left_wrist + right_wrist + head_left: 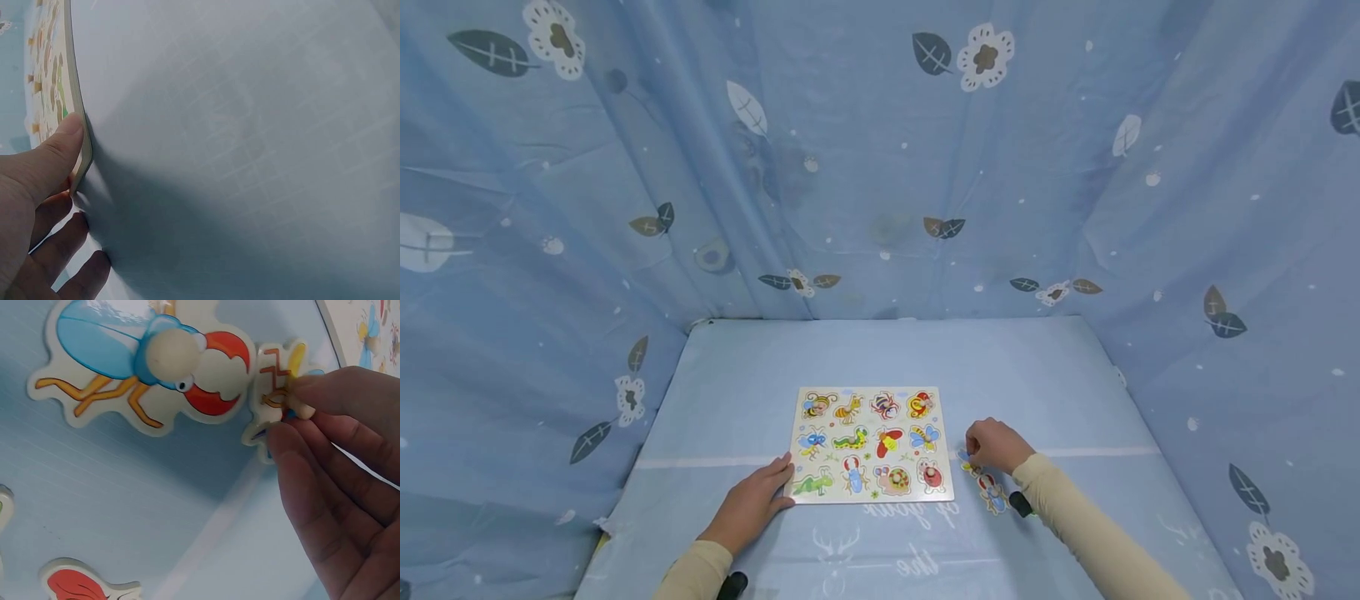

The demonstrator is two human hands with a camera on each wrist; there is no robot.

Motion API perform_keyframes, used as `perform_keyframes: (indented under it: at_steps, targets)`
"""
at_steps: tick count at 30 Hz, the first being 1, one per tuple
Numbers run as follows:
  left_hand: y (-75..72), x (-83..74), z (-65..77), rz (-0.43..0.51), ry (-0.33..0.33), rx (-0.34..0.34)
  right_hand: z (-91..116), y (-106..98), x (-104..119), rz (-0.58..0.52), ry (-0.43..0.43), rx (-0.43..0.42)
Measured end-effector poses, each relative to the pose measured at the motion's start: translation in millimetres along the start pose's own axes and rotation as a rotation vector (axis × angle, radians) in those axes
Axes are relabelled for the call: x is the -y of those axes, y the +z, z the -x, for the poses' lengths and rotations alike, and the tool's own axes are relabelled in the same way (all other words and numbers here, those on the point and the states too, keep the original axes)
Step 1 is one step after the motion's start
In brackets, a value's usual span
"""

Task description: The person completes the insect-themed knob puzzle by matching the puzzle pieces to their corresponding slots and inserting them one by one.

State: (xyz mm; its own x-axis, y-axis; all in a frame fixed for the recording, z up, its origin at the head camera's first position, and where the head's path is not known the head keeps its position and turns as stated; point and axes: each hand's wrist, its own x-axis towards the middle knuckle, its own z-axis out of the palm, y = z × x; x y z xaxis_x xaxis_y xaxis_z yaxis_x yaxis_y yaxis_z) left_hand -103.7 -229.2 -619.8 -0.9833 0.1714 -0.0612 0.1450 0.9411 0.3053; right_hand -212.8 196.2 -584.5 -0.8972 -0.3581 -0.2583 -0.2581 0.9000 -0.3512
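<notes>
On a blue-covered desk [880, 354], puzzle board [908, 457] lengthwise left to right, gripped at its near-left corner by the left hand [756, 500]; just right of it, winged-insect piece [269, 375], pinched by its knob [304, 411] in the nearer right hand [997, 444], beside the beetle piece [100, 331]

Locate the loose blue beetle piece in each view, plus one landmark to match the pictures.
Head: the loose beetle piece lies right of the puzzle board, just below the right hand.
Left wrist: not in it.
Right wrist: the loose beetle piece is at upper left, left of the right hand.
Landmark: the puzzle board, lower centre in head, upper left in left wrist, cut off at upper right in right wrist.
</notes>
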Motion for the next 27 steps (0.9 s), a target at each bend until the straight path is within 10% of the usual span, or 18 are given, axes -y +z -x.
perform_keyframes:
  at_steps: [27]
  targets:
    - [-3.2, -1.5, 1.8, 0.009, 0.004, -0.005, -26.9, -17.3, 41.5, 0.102, -0.088, -0.013]
